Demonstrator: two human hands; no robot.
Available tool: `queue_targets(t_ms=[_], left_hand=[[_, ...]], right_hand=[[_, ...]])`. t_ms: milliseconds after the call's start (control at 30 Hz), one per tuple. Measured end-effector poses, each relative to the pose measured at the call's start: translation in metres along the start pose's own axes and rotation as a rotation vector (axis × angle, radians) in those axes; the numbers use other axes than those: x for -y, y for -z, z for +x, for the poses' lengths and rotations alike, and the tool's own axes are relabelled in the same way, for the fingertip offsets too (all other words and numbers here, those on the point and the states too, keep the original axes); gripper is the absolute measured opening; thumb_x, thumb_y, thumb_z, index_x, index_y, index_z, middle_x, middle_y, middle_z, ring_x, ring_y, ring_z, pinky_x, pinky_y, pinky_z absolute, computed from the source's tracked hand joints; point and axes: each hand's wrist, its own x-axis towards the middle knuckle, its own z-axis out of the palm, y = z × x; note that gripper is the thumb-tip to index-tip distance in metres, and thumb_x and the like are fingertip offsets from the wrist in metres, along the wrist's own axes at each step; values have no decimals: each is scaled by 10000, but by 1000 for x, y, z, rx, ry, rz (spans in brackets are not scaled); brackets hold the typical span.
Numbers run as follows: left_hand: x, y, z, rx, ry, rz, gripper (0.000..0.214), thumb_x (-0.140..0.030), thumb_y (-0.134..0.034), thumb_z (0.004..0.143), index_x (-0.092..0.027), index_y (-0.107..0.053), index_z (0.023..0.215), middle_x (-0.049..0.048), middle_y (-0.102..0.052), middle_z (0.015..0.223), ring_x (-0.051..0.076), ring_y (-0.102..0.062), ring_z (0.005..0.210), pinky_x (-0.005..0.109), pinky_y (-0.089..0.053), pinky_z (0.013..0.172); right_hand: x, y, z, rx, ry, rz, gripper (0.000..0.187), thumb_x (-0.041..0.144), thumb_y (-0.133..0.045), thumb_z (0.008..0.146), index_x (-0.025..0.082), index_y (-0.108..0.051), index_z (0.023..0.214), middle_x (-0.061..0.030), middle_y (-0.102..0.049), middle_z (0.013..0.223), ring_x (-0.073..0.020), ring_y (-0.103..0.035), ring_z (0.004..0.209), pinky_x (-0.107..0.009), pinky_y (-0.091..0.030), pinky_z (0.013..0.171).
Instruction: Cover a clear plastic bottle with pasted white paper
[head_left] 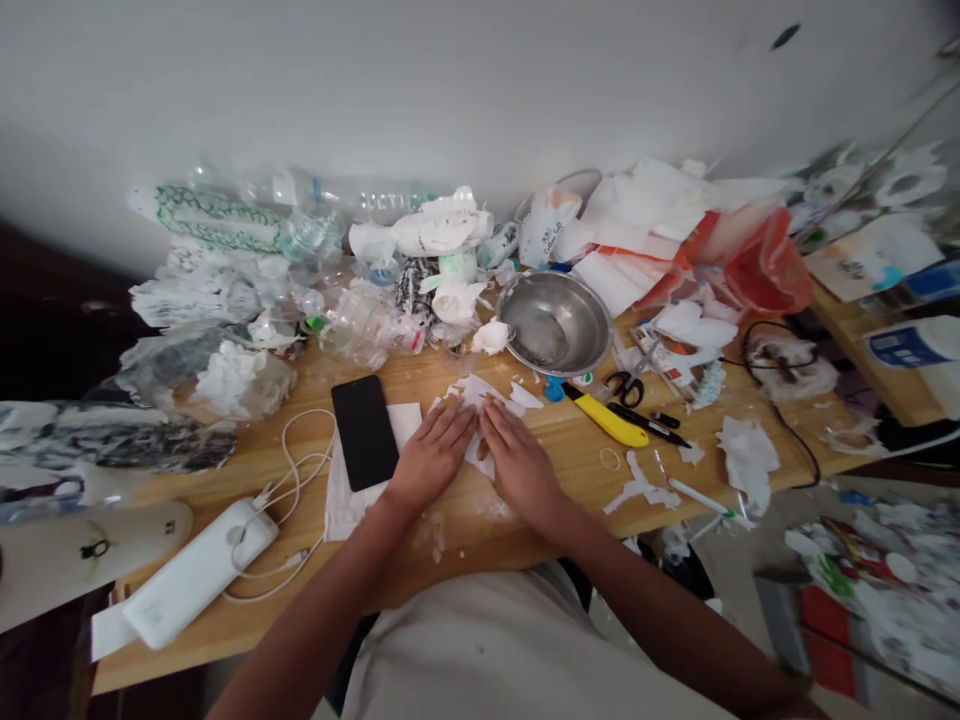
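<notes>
1. Two hands are laid flat on a piece of white paper [472, 392], which is found in the middle of the wooden table [570, 440], not far from the near edge.
2. The left hand [433, 452] is set on the left part of the paper, and the right hand [520, 462] is set on the right part. The hands are held just beside each other.
3. The fingers of both hands are stretched out and kept close together, and they are pointed at the far side. Nothing is pinched or gripped.
4. The paper is torn at its edges, and a part of it is seen past the fingertips. A small white scrap [525, 396] is seen just to its right.
5. A black phone [364, 432] is laid just left of the left hand, on top of a white sheet [343, 508].
6. A white power bank [199, 572] with a white cable [296, 470] is seen at the near left.
7. A steel bowl [589, 335] is placed beyond the hands, a little to the right.
8. A yellow cutter [611, 420], black scissors [625, 386] and a black pen [649, 425] are laid to the right of the hands, near each other.
9. A pile of plastic bottles and wrappers [300, 260] is heaped at the far left by the wall, and an orange bag [765, 265] is seen at the far right.
</notes>
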Motion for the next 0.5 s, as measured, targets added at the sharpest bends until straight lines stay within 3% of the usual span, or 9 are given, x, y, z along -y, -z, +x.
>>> queue_targets(t_ms=[133,233,300,367,433,500], left_hand=[[8,-3,-4,-1,-12,-24,466,-80,-414,986,-91,-501,1444,177,-554,1486,353,-393,1471,556,-343,1198],[-1,-2,-9,3,-26,-104,443,-66,-345,994,-8,-508,1402,289,-497,1491,410,-382,1465,654,-331,1151],[-26,-4,-11,45,-95,-201,402,-95,-347,1003,-23,-573,1327,311,-567,1404,403,-517,1361,655,-403,1075],[-66,-10,-10,147,-263,-347,277,-198,-462,994,-138,-693,1133,189,-744,1121,293,-694,1085,476,-542,926],[-113,-21,-4,278,-452,-511,143,-363,-637,912,-259,-723,864,39,-757,819,176,-709,809,307,-562,741],[-153,-34,5,385,-478,-609,88,-379,-717,852,-295,-718,825,4,-715,735,156,-685,725,274,-547,653]], right_hand=[[-5,-3,3,41,25,-47,593,-18,-386,869,43,-501,1448,-207,-487,1525,-308,-448,1437,-507,-427,1169],[-9,9,11,66,32,-69,520,22,-412,903,80,-564,1397,-187,-547,1470,-317,-476,1404,-521,-389,1190],[-11,16,16,74,33,-80,489,48,-428,920,122,-587,1377,-167,-584,1417,-307,-499,1368,-507,-405,1175],[-12,18,20,79,42,-89,492,48,-432,923,161,-593,1374,-148,-616,1358,-287,-537,1303,-476,-451,1131],[-14,15,21,82,61,-98,501,33,-433,919,172,-598,1370,-139,-638,1309,-277,-566,1235,-452,-476,1098],[-15,8,19,82,79,-106,501,23,-437,916,159,-601,1369,-140,-653,1276,-280,-574,1201,-448,-475,1094]])
